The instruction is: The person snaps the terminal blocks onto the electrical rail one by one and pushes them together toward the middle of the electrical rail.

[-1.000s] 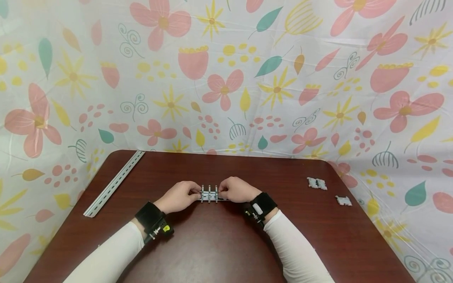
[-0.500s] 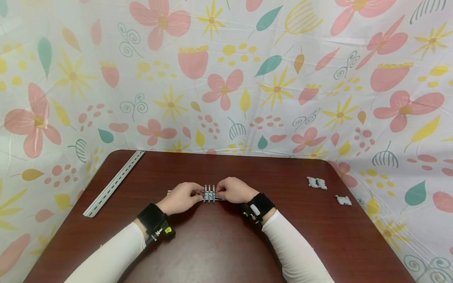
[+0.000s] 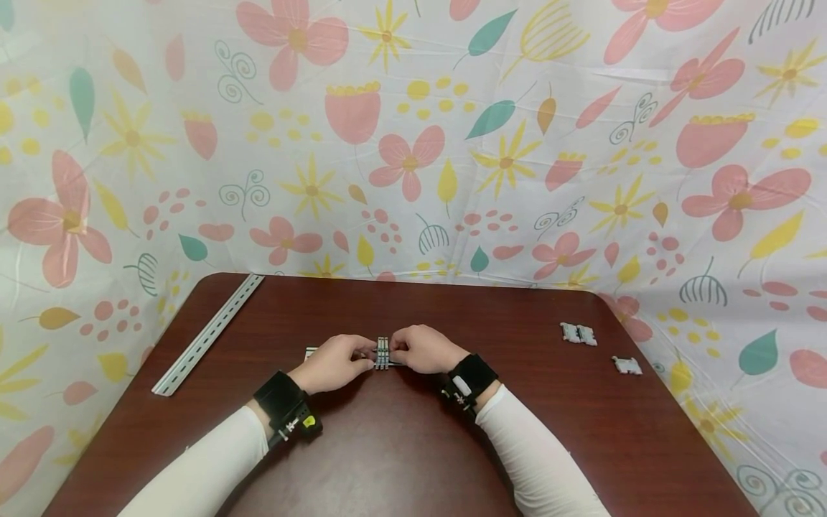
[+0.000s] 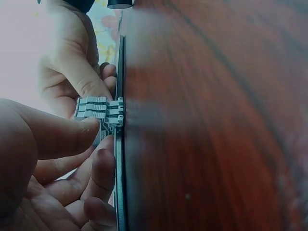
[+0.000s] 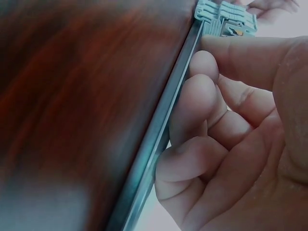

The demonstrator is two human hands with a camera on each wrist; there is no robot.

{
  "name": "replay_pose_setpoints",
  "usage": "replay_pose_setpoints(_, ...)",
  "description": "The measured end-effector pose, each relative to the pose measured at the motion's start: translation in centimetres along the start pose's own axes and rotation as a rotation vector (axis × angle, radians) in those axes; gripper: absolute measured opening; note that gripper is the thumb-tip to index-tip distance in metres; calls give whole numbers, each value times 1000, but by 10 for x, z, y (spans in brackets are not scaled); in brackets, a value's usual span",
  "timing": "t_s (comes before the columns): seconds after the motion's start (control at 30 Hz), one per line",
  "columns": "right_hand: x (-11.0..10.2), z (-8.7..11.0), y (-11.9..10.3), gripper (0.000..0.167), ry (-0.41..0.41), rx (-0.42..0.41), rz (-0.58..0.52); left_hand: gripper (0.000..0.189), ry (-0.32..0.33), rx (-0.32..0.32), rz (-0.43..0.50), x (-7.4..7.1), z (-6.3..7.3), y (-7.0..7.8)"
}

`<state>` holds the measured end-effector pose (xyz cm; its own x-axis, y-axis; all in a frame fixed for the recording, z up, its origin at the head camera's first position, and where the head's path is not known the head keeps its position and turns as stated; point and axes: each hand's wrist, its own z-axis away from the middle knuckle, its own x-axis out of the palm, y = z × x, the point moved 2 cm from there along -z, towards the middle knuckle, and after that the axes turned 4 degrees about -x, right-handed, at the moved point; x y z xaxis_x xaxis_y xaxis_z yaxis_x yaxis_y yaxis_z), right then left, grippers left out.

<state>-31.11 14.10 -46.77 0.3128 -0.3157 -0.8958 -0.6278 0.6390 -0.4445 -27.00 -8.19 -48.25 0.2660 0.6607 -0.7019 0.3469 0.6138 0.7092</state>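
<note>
Three grey terminal blocks (image 3: 382,353) stand side by side on a short metal DIN rail (image 3: 311,352) at the table's middle. My left hand (image 3: 334,361) grips the blocks from the left; its thumb presses the outer face in the left wrist view, where the blocks (image 4: 100,108) sit tight together on the rail (image 4: 120,178). From the other side my right hand (image 3: 426,350) holds them, thumb and index finger against the end block (image 5: 226,17) in the right wrist view. The other right fingers curl beside the rail (image 5: 147,163). Both hands hide much of the rail.
A long slotted DIN rail (image 3: 208,336) lies slanted along the left side of the brown table (image 3: 413,445). Two loose terminal blocks (image 3: 571,332) lie at the back right, with a single one (image 3: 627,366) nearer the right edge. A flowered cloth (image 3: 413,143) hangs behind.
The three blocks, spaced apart a second ago, have slid together along the rail. My hands have moved closer to each other, and the rail's left end has come into sight.
</note>
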Motion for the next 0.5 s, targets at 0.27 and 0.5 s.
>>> replay_pose_setpoints(0.27, 2, -1, -5, 18, 0, 4, 30, 33, -13, 9, 18, 2, 0, -3)
replay_pose_setpoints(0.5, 3, 0, -5, 18, 3, -1, 36, 34, -25, 13, 28, 2, 1, -2)
